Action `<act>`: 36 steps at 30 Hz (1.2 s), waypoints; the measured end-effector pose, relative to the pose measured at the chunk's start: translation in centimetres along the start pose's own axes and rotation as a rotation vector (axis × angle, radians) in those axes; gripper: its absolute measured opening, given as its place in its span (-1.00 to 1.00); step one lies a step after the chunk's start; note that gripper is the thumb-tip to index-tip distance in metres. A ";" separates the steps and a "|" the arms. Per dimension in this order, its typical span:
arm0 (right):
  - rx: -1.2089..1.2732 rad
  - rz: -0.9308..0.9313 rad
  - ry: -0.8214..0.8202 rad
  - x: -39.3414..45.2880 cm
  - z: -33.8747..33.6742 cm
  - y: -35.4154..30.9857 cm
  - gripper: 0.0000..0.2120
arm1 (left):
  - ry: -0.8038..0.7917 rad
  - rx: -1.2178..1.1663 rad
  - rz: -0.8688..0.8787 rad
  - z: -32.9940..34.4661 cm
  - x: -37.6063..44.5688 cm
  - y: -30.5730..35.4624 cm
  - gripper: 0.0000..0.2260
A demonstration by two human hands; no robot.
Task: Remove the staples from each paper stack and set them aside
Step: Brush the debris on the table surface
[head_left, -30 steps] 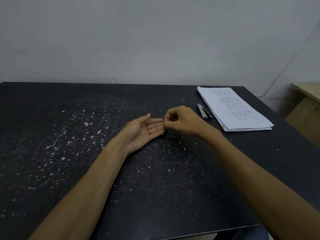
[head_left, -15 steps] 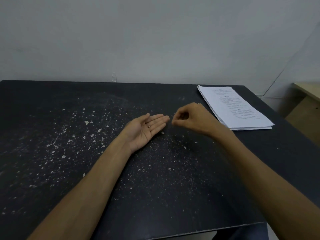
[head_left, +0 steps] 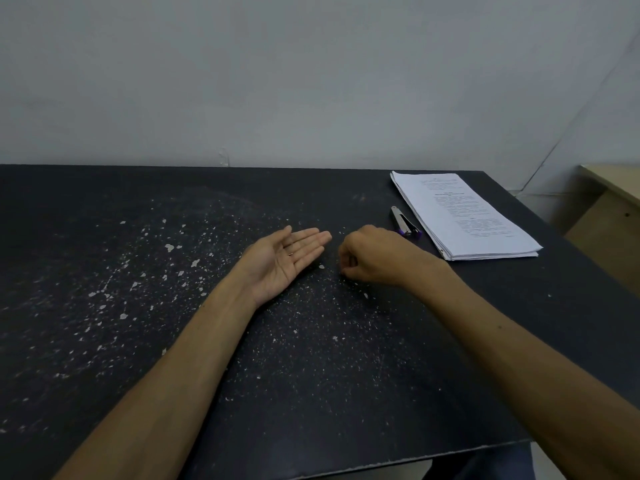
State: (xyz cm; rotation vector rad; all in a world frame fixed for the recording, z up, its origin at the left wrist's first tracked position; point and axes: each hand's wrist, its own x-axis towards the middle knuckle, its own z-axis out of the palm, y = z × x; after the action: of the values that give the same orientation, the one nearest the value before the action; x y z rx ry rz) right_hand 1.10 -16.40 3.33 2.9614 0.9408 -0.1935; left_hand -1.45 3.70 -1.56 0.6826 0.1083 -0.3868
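The left hand (head_left: 287,261) lies palm-up and flat on the desk (head_left: 104,341), a small staple (head_left: 290,253) loose on its fingers. The right hand (head_left: 369,258) is curled beside it, its contents unclear. The paper stack (head_left: 464,216) and stapler (head_left: 403,221) lie far right. Any tilt could drop the staple among the pale specks, where it would likely be lost.

Staple remover (head_left: 404,223) lies between right hand (head_left: 375,258), paper stack (head_left: 464,216).
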 end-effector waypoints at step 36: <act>0.629 0.032 0.473 2.0 0.5 -1.7 -0.82 | 0.036 -0.061 0.115 -1.9 -2.0 3.1 -0.58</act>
State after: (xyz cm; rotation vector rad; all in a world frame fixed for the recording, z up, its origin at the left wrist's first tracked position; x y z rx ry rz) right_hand 1.71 -13.87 2.55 3.7020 1.0204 0.2846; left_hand -2.06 7.72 -0.78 0.6326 0.1141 -0.2604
